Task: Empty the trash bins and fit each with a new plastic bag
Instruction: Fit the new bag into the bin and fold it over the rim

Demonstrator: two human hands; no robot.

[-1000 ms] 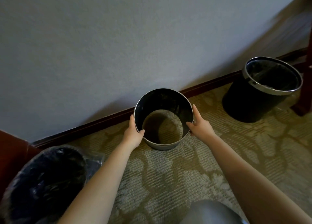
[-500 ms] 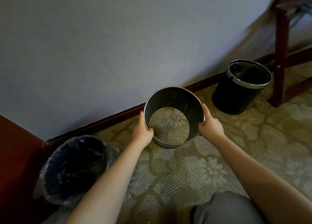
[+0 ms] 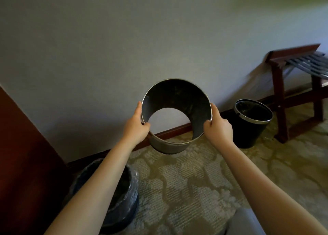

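Note:
A bottomless metal bin ring (image 3: 181, 100), dark inside with a silver rim, is held up in front of the wall. My left hand (image 3: 137, 126) grips its left edge, thumb hooked over the rim. My right hand (image 3: 219, 128) grips the right edge the same way. Through its open middle I see the wall and the baseboard. A black bin (image 3: 252, 123) with a silver rim and a clear bag stands on the carpet at the right. Below my left forearm a second bin (image 3: 122, 199) wears a loose plastic bag.
A dark wooden luggage rack (image 3: 298, 85) with straps stands at the far right against the wall. A reddish-brown furniture panel (image 3: 21, 155) fills the left side. Patterned carpet (image 3: 186, 181) covers the floor, and my grey-clad knee (image 3: 245, 222) shows at the bottom.
Both hands have lifted the metal ring off the carpet, up in front of the wall. My view has tilted upward, bringing the luggage rack into sight.

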